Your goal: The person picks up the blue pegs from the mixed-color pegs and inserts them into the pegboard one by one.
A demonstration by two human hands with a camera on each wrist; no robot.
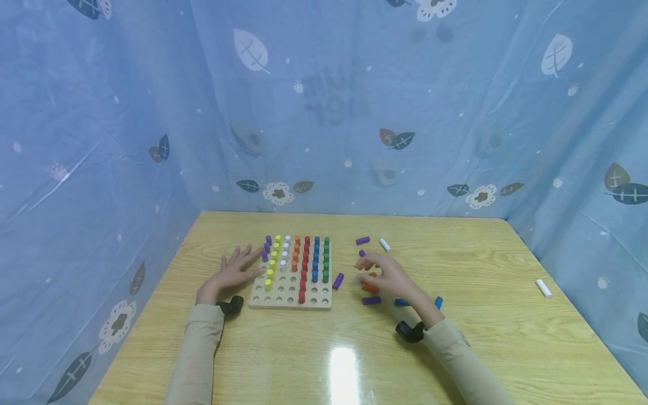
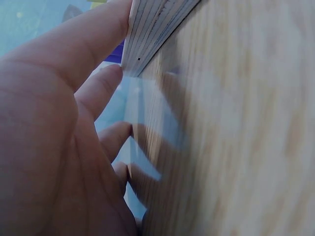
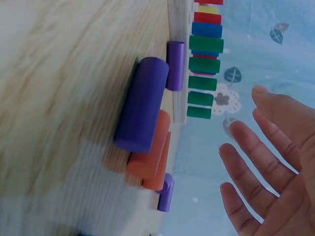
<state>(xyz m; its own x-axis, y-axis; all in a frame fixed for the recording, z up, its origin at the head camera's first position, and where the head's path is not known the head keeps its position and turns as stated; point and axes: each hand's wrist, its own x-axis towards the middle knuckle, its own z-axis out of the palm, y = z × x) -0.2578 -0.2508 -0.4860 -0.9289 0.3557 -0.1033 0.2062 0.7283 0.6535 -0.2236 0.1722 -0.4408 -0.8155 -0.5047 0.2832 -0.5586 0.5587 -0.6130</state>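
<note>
A wooden pegboard (image 1: 291,304) holds columns of purple, yellow, white, orange, red, blue and green pegs, with bare holes toward its front. My left hand (image 1: 235,274) is at the board's left side, fingers spread. In the left wrist view, two fingers of the left hand (image 2: 54,98) touch the board's edge (image 2: 155,29). Over the loose orange pegs (image 1: 370,287) hovers my right hand (image 1: 387,274), its fingers apart and holding nothing. The right wrist view shows the right hand (image 3: 275,172) above a purple peg (image 3: 141,104) and two orange pegs (image 3: 150,152) lying on the table.
Other loose purple pegs (image 1: 338,281) lie between the board and the right hand and behind that hand. Blue pegs (image 1: 439,302) lie by the right wrist. One white peg (image 1: 385,244) is farther back, another white peg (image 1: 544,288) far right. Blue curtains (image 1: 324,112) surround the table.
</note>
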